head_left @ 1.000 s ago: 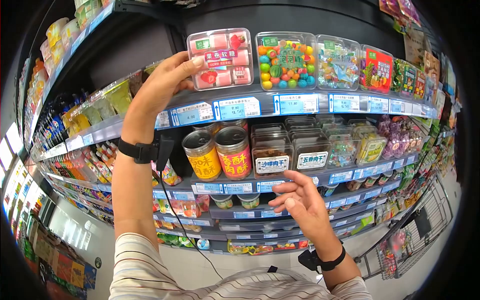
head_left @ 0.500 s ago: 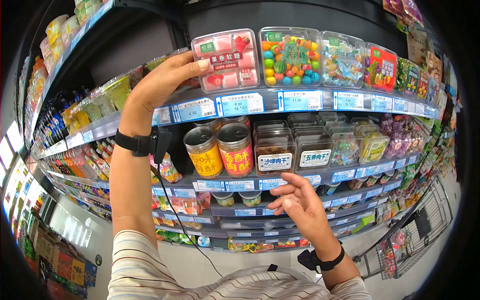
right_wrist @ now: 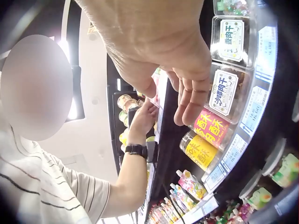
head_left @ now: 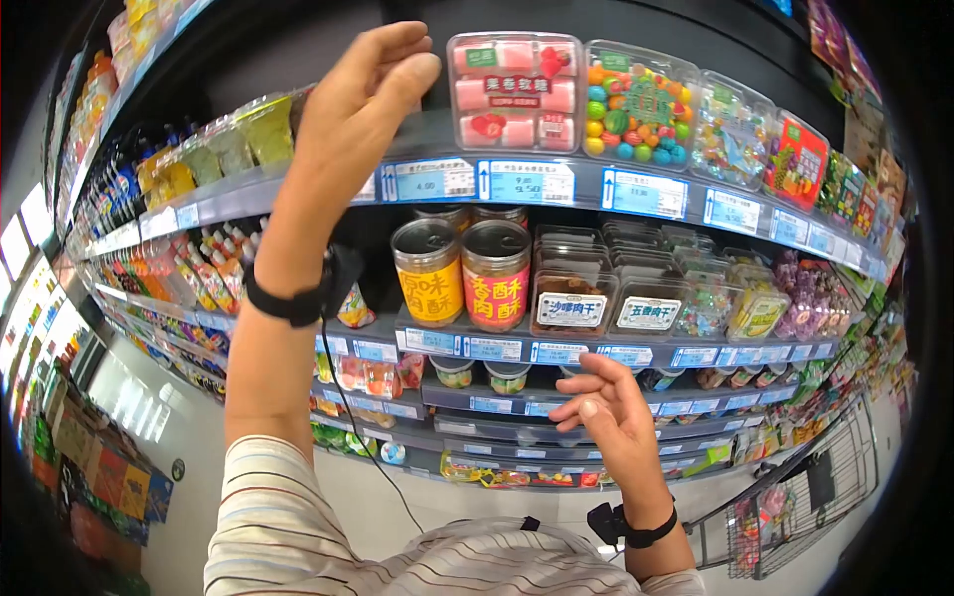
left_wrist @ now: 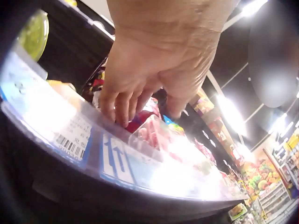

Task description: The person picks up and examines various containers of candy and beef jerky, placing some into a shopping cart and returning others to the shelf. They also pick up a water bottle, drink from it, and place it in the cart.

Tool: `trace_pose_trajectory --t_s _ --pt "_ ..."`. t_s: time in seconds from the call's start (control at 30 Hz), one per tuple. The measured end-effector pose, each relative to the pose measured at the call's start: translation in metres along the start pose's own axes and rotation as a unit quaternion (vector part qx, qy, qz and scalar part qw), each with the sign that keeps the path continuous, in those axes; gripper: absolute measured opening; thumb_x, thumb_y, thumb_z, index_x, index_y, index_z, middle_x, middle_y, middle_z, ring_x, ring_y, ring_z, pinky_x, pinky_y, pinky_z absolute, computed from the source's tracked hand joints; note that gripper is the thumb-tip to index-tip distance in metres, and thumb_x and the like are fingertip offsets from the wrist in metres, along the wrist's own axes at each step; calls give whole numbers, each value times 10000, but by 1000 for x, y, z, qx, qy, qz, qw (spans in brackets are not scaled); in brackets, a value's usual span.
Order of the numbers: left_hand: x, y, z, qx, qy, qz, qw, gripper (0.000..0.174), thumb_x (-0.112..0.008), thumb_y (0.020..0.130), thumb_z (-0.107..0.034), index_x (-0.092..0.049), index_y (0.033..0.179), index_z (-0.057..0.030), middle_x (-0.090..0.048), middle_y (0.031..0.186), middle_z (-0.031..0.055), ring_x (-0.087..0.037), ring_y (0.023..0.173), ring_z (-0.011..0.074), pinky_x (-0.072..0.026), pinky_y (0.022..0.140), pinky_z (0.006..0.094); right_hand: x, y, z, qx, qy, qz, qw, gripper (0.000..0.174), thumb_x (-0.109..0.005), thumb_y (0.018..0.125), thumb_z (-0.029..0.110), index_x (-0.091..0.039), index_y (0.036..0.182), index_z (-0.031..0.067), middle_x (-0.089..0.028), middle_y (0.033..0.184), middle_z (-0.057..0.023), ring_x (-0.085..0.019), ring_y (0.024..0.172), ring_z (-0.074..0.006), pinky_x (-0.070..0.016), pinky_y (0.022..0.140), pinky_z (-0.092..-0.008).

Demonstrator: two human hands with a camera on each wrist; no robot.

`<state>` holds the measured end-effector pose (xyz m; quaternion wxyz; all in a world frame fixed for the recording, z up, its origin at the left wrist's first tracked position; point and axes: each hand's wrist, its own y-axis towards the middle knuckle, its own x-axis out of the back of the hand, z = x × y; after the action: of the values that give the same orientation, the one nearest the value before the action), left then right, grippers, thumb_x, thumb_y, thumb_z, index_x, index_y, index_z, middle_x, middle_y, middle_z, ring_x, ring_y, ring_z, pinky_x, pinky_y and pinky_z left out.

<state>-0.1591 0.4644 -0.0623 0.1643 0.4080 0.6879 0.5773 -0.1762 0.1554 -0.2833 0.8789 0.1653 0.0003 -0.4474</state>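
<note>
In the head view the left hand is raised at the upper shelf, fingers relaxed and holding nothing, just left of the clear box of pink rolled candy. A gap shows between the hand and that box. The left wrist view has the same hand above the shelf edge, fingers pointing down. Lower down, the right hand hangs empty with loosely bent fingers, in front of the shelves below the meat-snack boxes. In the right wrist view, that hand appears near the pink-labelled can.
Beside the pink candy box stands a box of colourful balls. Two cans, yellow and pink, stand on the shelf beneath. Jelly packs fill the left shelf. A wire cart is at the lower right.
The left hand has come away from the pink candy box, which stays on the shelf. The head view has shifted, so the shelf goods appear further right. The right hand is still empty.
</note>
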Motion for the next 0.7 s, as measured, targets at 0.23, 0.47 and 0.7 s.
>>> trace_pose_trajectory --t_s 0.23,0.47,0.7 --pt "-43 -189 -57 126 -108 195 967 114 -683 949 -135 -681 997 -31 -681 905 107 -671 809 263 -535 739 365 -3 -9 -25 -74 22 32 996 270 -604 1038 163 -613 1214 -43 -717 1059 -143 -707 959 -186 -578 854 -315" --pt "-90 -310 -41 448 -298 150 830 212 -640 1029 -172 -683 1153 -6 -676 1072 28 -607 981 98 -497 869 271 -10 -15 -66 -140 -86 183 969 343 -675 1020 271 -624 1223 0 -691 1037 -48 -661 907 -96 -568 773 -260" --pt "-82 -323 -42 532 -335 166 760 216 -646 1026 -172 -625 1175 -18 -657 1012 18 -597 939 78 -493 846 260 -14 -13 -94 -151 -152 232 949 453 -671 1002 398 -613 1229 10 -670 879 -36 -598 779 -107 -486 685 -297"
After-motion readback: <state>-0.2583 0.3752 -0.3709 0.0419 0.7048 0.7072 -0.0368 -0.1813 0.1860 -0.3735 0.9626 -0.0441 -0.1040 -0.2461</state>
